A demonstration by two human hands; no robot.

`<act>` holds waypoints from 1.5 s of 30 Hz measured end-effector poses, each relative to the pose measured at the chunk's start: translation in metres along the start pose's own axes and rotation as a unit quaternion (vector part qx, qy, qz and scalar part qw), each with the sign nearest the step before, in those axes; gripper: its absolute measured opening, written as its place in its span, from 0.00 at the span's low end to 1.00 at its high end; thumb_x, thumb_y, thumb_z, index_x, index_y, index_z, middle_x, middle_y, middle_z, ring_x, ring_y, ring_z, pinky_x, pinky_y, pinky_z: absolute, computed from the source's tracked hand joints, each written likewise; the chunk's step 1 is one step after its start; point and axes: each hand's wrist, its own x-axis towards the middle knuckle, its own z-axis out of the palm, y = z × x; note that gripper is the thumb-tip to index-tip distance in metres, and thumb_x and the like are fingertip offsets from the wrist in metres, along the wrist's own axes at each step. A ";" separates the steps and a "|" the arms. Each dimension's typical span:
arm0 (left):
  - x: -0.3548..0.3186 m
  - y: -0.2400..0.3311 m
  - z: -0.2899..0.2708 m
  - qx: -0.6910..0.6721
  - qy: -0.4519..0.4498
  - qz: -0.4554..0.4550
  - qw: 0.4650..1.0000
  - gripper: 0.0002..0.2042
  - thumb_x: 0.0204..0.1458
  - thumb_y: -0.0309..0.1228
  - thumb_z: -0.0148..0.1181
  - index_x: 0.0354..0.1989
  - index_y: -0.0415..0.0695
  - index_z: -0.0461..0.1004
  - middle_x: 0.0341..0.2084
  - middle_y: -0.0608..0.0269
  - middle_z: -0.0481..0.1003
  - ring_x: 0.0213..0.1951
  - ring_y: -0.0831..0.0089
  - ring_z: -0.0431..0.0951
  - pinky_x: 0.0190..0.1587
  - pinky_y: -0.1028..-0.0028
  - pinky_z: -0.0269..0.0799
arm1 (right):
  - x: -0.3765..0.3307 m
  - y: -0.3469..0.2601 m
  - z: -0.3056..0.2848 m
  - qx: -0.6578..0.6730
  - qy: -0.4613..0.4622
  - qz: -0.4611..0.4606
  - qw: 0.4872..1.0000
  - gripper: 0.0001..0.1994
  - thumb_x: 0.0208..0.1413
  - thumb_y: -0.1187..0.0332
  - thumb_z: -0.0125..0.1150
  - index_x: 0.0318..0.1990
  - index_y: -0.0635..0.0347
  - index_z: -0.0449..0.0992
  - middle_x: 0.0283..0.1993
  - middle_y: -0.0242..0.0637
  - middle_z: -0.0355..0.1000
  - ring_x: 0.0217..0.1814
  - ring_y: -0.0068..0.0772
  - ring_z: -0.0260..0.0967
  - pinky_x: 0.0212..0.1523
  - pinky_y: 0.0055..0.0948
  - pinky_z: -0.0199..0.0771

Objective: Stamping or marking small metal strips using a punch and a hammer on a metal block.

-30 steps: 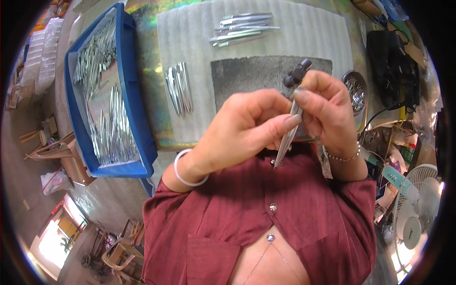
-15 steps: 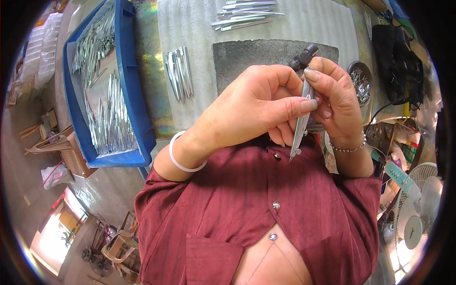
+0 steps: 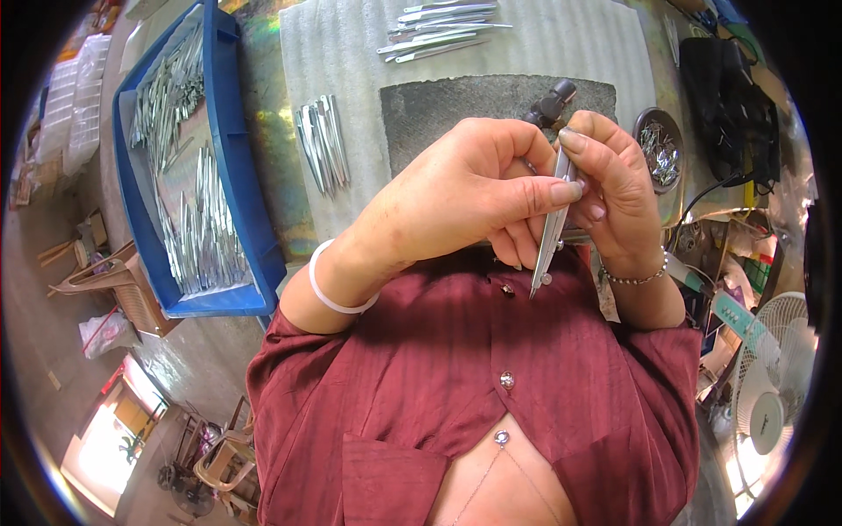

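Observation:
Both hands meet in front of my chest on one slim, pointed silver metal piece (image 3: 550,250), tilted with its narrow end down toward me. It seems to be made of two long blades lying together, and small round pins stick out near the lower end. My left hand (image 3: 495,188) pinches its middle between thumb and curled fingers. The upper end sits in the fingertips of my right hand (image 3: 618,171). Just beyond them lies a dark hammer head (image 3: 553,103), its handle hidden by my hands, over a rough dark grey slab (image 3: 456,101).
To the left stands a blue tray (image 3: 230,114) of silver metal pieces. A small bundle of silver pieces (image 3: 323,145) and another pile (image 3: 438,31) lie on a pale foam sheet (image 3: 342,53). A round dish (image 3: 653,118) of small metal parts and a fan (image 3: 767,412) are at right.
My hands keep the same hold on the metal piece, with only slight finger movement. The bench and its contents have shifted slightly left and mostly downward in view.

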 end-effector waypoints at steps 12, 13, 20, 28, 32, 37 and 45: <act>-0.007 -0.007 -0.003 0.018 0.099 0.157 0.982 0.07 0.55 0.26 0.56 0.37 0.38 0.67 0.24 0.61 0.75 0.24 0.77 0.77 0.24 0.82 0.73 | 0.035 -0.064 -0.024 -0.209 0.048 -0.151 0.965 0.08 0.61 0.67 0.50 0.29 0.59 0.68 0.22 0.26 0.66 0.14 0.10 0.54 0.13 0.13 0.52; -0.011 -0.008 -0.003 -0.033 0.129 0.191 0.972 0.06 0.55 0.24 0.55 0.39 0.37 0.66 0.27 0.60 0.75 0.28 0.74 0.78 0.26 0.80 0.75 | 0.049 -0.081 -0.040 -0.346 0.065 -0.185 0.918 0.09 0.61 0.66 0.49 0.30 0.59 0.69 0.23 0.27 0.67 0.15 0.08 0.53 0.14 0.12 0.50; -0.022 -0.020 -0.009 -0.257 0.127 0.309 0.907 0.07 0.56 0.21 0.51 0.42 0.40 0.64 0.34 0.56 0.72 0.37 0.61 0.80 0.38 0.68 0.81 | 0.129 -0.097 -0.113 -0.694 0.139 -0.232 0.667 0.09 0.51 0.70 0.55 0.37 0.65 0.70 0.31 0.45 0.73 0.31 0.41 0.71 0.34 0.35 0.69; -0.006 -0.037 -0.009 -0.377 0.055 0.253 0.889 0.05 0.56 0.22 0.52 0.39 0.43 0.65 0.36 0.53 0.74 0.41 0.60 0.79 0.43 0.64 0.79 | 0.004 -0.046 -0.001 -0.362 -0.098 -0.184 0.909 0.16 0.49 0.77 0.62 0.47 0.65 0.71 0.35 0.34 0.70 0.31 0.16 0.65 0.31 0.18 0.67; -0.002 -0.046 -0.002 -0.356 0.023 0.200 0.913 0.03 0.56 0.23 0.54 0.34 0.41 0.66 0.35 0.53 0.75 0.33 0.69 0.78 0.34 0.74 0.76 | -0.011 -0.020 0.006 -0.198 -0.171 -0.200 0.944 0.09 0.53 0.78 0.61 0.42 0.67 0.74 0.33 0.33 0.70 0.27 0.14 0.64 0.25 0.15 0.64; -0.026 -0.054 0.000 -0.053 0.019 0.158 0.986 0.04 0.55 0.21 0.56 0.35 0.37 0.67 0.27 0.62 0.76 0.29 0.82 0.74 0.33 0.81 0.71 | -0.016 -0.005 0.010 -0.086 -0.148 -0.062 0.983 0.07 0.56 0.75 0.59 0.40 0.67 0.76 0.26 0.28 0.71 0.22 0.11 0.62 0.20 0.12 0.60; -0.044 -0.065 0.000 -0.015 0.062 0.135 0.989 0.06 0.57 0.24 0.53 0.40 0.37 0.65 0.28 0.62 0.78 0.31 0.83 0.74 0.34 0.81 0.70 | -0.011 0.008 0.025 -0.131 -0.111 -0.031 0.985 0.06 0.56 0.74 0.59 0.38 0.66 0.75 0.29 0.29 0.73 0.29 0.13 0.66 0.28 0.15 0.68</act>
